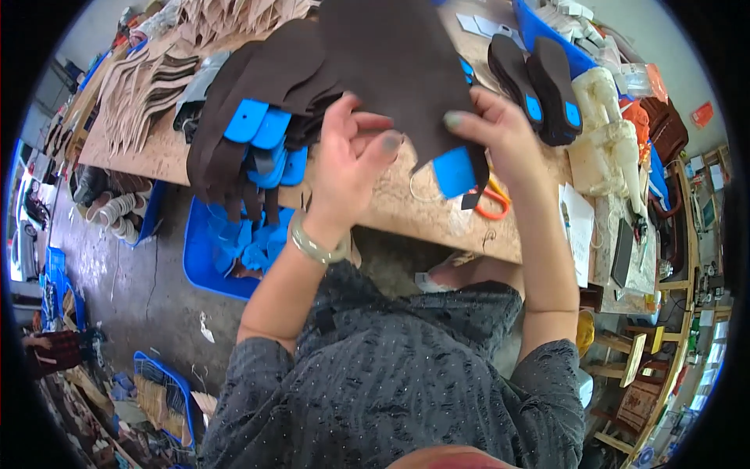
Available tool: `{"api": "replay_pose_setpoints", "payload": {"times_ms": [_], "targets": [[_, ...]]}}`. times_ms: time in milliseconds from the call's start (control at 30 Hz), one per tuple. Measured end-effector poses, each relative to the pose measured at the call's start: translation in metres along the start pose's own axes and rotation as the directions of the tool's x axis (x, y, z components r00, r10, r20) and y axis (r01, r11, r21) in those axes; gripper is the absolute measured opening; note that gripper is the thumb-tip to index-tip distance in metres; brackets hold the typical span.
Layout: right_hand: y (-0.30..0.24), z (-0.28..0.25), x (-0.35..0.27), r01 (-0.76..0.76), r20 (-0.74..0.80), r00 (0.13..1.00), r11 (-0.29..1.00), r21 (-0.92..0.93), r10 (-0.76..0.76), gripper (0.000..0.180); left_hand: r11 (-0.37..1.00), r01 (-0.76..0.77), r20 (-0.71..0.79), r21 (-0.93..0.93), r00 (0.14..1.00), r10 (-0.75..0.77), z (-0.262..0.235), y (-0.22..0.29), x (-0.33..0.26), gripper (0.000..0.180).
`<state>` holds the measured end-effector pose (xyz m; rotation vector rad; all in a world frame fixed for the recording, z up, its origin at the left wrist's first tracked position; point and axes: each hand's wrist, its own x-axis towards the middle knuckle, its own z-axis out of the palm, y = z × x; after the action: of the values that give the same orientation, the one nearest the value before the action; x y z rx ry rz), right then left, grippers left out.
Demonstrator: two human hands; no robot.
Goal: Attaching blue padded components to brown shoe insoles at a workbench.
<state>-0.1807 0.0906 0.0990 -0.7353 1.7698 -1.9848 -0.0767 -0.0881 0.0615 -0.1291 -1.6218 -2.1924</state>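
My right hand [504, 129] pinches the edge of a dark brown insole sheet [394, 66], thumb on top, just above the table. A bright blue patch [455, 172] sits at the sheet's near end. To the left of the sheet's lower part, my left hand [351, 160] is raised with its thumb and fingers apart, holding nothing that I can see. A fanned pile of dark insole sheets [269, 66], several with blue heel patches, lies left of my hands. Scissors with orange handles [494, 207] rest under my right wrist, their blades mostly hidden.
Two stacks of trimmed dark insoles [556, 82] stand at the back right, beside pale foot-shaped forms [605, 156]. Beige curved pieces [148, 94] cover the table's left. Below its front edge is a blue bin [211, 273] of blue scraps. White paper [578, 234] lies at right.
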Motion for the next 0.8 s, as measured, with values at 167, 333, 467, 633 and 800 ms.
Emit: {"api": "replay_pose_setpoints", "payload": {"times_ms": [167, 333, 467, 633, 800], "targets": [[0.039, 0.036, -0.050, 0.005, -0.102, 0.995, 0.998, -0.055, -0.011, 0.036, 0.956, -0.174, 0.018, 0.234, 0.984, 0.175, -0.001, -0.013, -0.019, 0.035], [0.055, 0.047, -0.061, 0.002, -0.129, 0.992, 0.997, -0.083, -0.013, 0.033, 0.925, 0.011, 0.054, 0.381, 0.998, -0.034, -0.007, -0.005, -0.057, 0.025], [0.069, 0.040, -0.067, -0.032, -0.022, 0.999, 0.965, 0.261, 0.040, 0.026, 0.983, 0.175, 0.047, 0.049, 0.983, -0.177, -0.007, 0.002, -0.067, 0.026], [0.059, 0.040, -0.074, -0.122, 0.064, 0.993, 0.877, 0.464, 0.104, 0.027, 0.990, 0.139, 0.011, 0.010, 0.990, -0.139, -0.012, 0.007, -0.074, 0.026], [0.055, 0.064, -0.070, 0.022, -0.062, 0.998, 0.992, 0.128, -0.014, 0.031, 0.984, 0.125, 0.047, 0.125, 0.990, -0.131, -0.014, 0.008, -0.079, 0.028]]}}
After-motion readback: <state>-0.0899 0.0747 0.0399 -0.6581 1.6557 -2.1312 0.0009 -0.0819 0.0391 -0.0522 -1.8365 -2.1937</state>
